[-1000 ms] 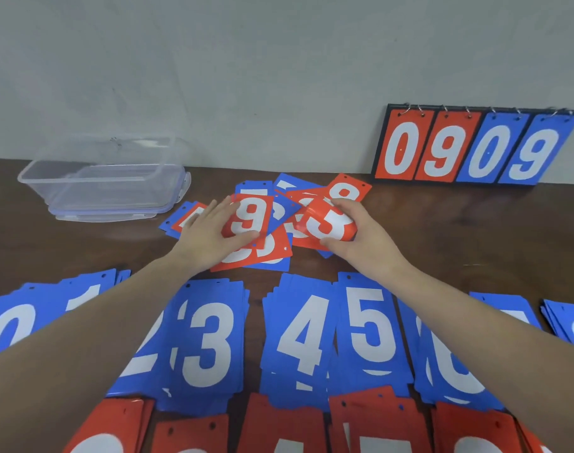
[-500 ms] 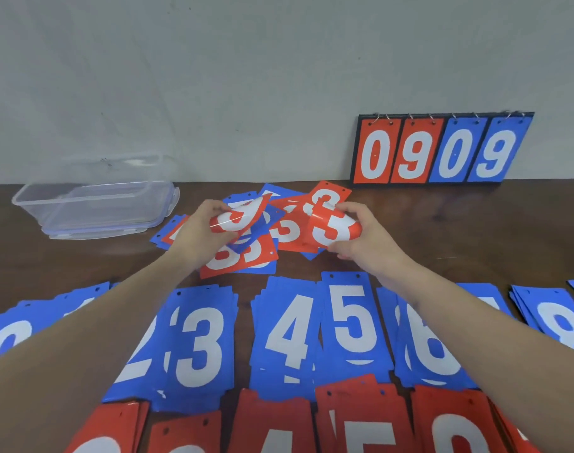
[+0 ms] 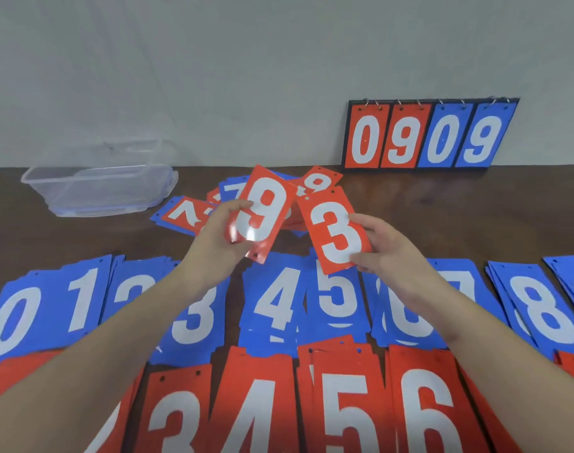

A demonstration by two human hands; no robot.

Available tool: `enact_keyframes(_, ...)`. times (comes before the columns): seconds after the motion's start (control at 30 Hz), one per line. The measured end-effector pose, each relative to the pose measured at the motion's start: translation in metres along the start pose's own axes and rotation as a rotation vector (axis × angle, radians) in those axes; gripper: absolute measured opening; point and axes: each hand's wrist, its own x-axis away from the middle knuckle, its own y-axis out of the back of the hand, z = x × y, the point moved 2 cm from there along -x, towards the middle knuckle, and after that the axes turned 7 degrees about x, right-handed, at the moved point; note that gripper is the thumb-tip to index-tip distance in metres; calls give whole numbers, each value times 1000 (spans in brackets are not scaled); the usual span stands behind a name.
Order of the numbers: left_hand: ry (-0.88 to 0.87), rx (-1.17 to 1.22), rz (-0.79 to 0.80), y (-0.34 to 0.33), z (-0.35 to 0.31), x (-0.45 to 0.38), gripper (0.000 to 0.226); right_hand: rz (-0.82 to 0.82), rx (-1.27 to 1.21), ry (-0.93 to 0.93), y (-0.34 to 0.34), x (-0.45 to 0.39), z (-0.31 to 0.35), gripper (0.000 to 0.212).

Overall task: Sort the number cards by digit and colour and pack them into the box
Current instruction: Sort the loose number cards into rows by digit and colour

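**Two red cards lifted for sorting**

The left hand (image 3: 214, 243) pinches a red 9 card (image 3: 262, 212), the right hand (image 3: 385, 253) a red 3 card (image 3: 336, 232). Both are tilted face-up above the counter (image 3: 442, 217), apparently to read the digits. The cards are thin, glossy, white-numbered and hole-punched. Behind lies the unsorted heap (image 3: 194, 215); nearer, blue stacks (image 3: 279, 302) and red stacks (image 3: 344, 403) run by digit. The clear box (image 3: 99, 188) sits far left.

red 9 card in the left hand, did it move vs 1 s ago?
Yes. The red 9 card lay flat on the mixed pile of loose cards; now the left hand holds it lifted above that pile, face toward the camera.
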Motion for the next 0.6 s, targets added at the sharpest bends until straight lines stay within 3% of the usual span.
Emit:
enact_keyframes(0.27, 101, 286, 24, -26, -3, 39, 66, -92, 38, 32, 30, 44, -23, 60)
enact_keyframes(0.4, 211, 515, -45, -38, -4, 48, 31, -126, 60, 11, 51, 61, -36, 63)
enact_keyframes(0.47, 239, 520, -33, -47, -6, 54, 15, -138, 72, -5, 61, 70, -41, 62)
enact_keyframes(0.6, 311, 490, -34, -65, -9, 68, 9, -152, 83, -24, 79, 91, -50, 55)
